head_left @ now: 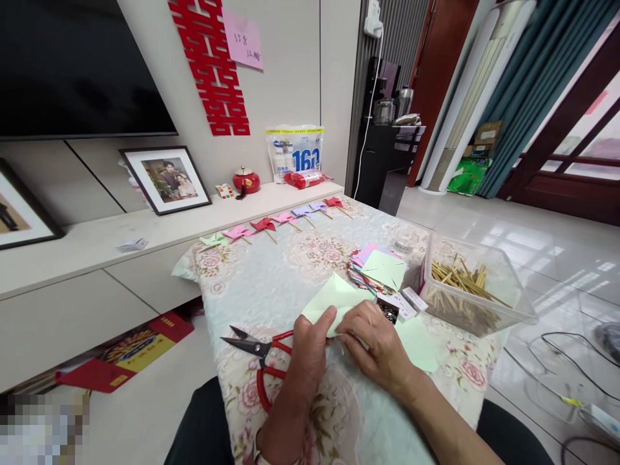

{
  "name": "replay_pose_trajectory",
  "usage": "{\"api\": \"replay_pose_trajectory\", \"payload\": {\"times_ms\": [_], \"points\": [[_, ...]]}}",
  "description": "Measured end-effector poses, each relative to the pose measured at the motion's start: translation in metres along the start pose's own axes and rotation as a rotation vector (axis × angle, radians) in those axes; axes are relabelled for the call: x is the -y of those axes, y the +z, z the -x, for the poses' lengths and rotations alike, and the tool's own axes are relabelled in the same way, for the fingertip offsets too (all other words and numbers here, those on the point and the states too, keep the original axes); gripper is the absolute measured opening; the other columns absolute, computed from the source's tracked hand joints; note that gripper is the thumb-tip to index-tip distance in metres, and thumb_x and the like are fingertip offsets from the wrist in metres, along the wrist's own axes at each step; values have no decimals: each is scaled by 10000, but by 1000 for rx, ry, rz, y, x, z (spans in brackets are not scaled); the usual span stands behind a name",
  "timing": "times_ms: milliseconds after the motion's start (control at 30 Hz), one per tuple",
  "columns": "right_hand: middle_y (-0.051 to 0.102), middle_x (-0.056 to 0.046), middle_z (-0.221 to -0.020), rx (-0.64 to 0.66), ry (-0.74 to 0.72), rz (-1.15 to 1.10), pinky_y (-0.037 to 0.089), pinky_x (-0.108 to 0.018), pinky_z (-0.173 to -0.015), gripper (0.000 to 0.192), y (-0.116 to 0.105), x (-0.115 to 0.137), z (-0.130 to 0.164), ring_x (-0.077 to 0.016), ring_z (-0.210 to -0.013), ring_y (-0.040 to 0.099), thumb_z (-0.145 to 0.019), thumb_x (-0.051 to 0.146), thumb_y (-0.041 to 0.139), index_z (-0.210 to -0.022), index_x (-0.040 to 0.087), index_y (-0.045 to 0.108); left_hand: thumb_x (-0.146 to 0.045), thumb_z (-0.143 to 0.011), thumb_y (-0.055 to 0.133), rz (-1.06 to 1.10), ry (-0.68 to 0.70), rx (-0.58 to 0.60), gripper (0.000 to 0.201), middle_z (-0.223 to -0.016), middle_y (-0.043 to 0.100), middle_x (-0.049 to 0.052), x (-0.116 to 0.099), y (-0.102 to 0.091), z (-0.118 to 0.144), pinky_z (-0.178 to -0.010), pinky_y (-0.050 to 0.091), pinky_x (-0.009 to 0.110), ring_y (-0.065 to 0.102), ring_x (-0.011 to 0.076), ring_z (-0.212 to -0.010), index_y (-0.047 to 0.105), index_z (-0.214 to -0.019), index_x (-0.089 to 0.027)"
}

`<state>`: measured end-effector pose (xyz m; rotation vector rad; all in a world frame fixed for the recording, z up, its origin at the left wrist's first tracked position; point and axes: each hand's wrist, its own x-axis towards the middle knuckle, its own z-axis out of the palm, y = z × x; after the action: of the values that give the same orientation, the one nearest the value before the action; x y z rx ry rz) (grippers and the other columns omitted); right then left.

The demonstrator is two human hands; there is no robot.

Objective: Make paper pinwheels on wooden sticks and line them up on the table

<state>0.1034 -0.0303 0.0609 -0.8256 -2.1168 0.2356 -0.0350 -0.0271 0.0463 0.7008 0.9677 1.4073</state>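
Both my hands — left hand [310, 352], right hand [375, 349] — pinch the green paper [334, 298] mid-fold near the tabletop's front edge; seven finished pinwheels [264, 226] line the far edge — a paper stack [378, 268] remains.

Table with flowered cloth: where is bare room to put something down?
Free: the cloth between the pinwheel row and the green sheet, left of the paper stack. Crowded: near both hands, the scissors, small boxes and stick box.
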Motion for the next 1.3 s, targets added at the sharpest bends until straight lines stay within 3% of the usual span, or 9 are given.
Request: {"api": "replay_pose_trajectory", "payload": {"times_ms": [200,367,567,867,1133,1300], "points": [[619,-34,-768,-68,186,-81,431,-326,-692,130,3,-3,-1,-190,-751,575,-930,158,549,-846,202,638,-369,-735,750,-89,-3,-4,225,-587,583,1,-3,-1,2,-491,368,238,442,118,-518,703,-714,-150],[605,-24,-715,-76,324,-89,419,-295,-636,142,5,-3,-2,-169,-672,568,-892,176,571,-770,189,643,-370,-734,733,-110,-8,1,222,-645,621,22,-4,1,1,-503,380,243,458,130,-539,712,-754,-149],[607,-13,-696,-62,454,-113,410,-269,-623,145,2,-1,-4,-148,-635,567,-876,197,586,-738,180,630,-390,-755,704,-167,-20,31,254,-588,569,8,5,-3,-3,-496,356,239,432,122,-527,670,-693,-146],[592,-9,-686,-68,496,-95,397,-259,-608,150,1,-1,-5,-143,-624,559,-866,218,584,-724,176,611,-308,-752,666,-132,-8,27,166,-631,589,7,11,-5,-5,-487,376,234,462,124,-544,657,-757,-142],[579,-5,-682,-66,526,-91,398,-257,-603,147,1,-2,-5,-142,-626,553,-849,204,601,-706,176,612,-239,-683,673,-125,-68,5,105,-603,631,5,-10,9,4,-552,441,226,536,133,-562,685,-713,-140],[579,-6,-684,-72,523,-119,407,-262,-602,152,0,-3,-5,-144,-628,550,-859,195,599,-710,175,616,-242,-717,682,-97,-61,51,128,-659,687,23,-8,7,4,-605,479,239,600,155,-607,717,-778,-135]]}}
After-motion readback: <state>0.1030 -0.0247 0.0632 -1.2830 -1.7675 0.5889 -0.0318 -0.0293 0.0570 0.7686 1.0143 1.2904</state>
